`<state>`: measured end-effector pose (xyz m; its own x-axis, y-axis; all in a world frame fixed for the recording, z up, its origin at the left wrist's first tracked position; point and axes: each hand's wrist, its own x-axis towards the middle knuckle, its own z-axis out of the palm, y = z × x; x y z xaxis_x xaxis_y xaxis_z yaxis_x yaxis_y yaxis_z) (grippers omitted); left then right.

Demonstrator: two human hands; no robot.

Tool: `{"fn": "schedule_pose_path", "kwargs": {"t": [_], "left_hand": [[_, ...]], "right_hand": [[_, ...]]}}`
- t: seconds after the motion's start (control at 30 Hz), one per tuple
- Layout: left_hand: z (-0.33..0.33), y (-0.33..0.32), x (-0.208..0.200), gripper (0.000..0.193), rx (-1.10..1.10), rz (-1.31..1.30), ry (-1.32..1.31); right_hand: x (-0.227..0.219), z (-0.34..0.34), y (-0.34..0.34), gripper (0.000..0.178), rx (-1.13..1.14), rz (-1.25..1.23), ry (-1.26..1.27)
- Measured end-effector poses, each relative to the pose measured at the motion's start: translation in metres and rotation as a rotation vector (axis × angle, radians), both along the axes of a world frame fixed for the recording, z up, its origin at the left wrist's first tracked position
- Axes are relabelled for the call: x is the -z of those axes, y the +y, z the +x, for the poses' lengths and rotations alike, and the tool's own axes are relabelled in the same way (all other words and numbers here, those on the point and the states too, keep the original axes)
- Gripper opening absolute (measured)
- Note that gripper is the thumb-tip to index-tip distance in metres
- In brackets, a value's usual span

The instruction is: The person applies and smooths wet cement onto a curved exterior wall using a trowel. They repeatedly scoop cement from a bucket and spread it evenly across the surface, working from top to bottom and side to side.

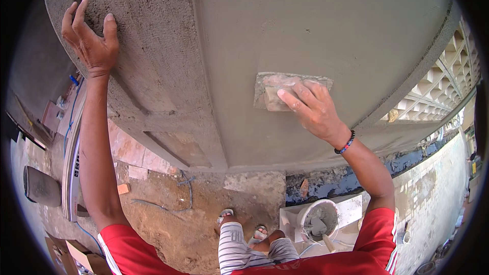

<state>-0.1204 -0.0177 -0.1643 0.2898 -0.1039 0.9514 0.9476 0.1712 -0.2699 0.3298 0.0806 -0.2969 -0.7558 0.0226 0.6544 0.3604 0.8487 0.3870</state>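
Note:
My right hand (320, 111) grips the pale block handle of a plastering float (260, 91), its thin rectangular plate smeared with cement. The plate lies against a smooth grey plastered wall (316, 25). Up at the left, my left hand (94, 46) has its fingers spread and holds nothing. It rests at the rough cement column (153, 35) beside the smooth panel, near that column's outer edge. A dark beaded bracelet (346, 142) circles my right wrist.
Below right, a bucket (301, 219) of grey mortar stands with a trowel (318, 226) in it. A dark wet channel (331, 186) runs along the wall's foot. A blue-grey hose (191, 193) lies on the sandy ground. Patterned openwork blocks (443, 81) are at the right.

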Motion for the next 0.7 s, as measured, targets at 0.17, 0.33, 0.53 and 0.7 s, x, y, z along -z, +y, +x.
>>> {"fn": "schedule_pose_path", "kwargs": {"t": [0.17,0.33,0.53,0.7], "left_hand": [[0.0,0.006,-0.004,0.058,-0.006,0.017,0.027],[-0.002,0.008,-0.004,0.059,-0.024,0.024,0.027],[-0.008,0.002,-0.003,0.06,-0.02,-0.006,0.019],[-0.005,0.007,-0.004,0.059,0.002,0.012,0.047]], "right_hand": [[0.189,0.031,-0.005,0.053,0.062,-0.141,-0.263],[0.146,0.051,-0.027,0.055,0.061,-0.418,-0.18],[-0.163,0.077,0.002,0.057,0.022,-0.027,0.541],[-0.163,0.09,0.043,0.049,0.116,0.196,0.45]]}}
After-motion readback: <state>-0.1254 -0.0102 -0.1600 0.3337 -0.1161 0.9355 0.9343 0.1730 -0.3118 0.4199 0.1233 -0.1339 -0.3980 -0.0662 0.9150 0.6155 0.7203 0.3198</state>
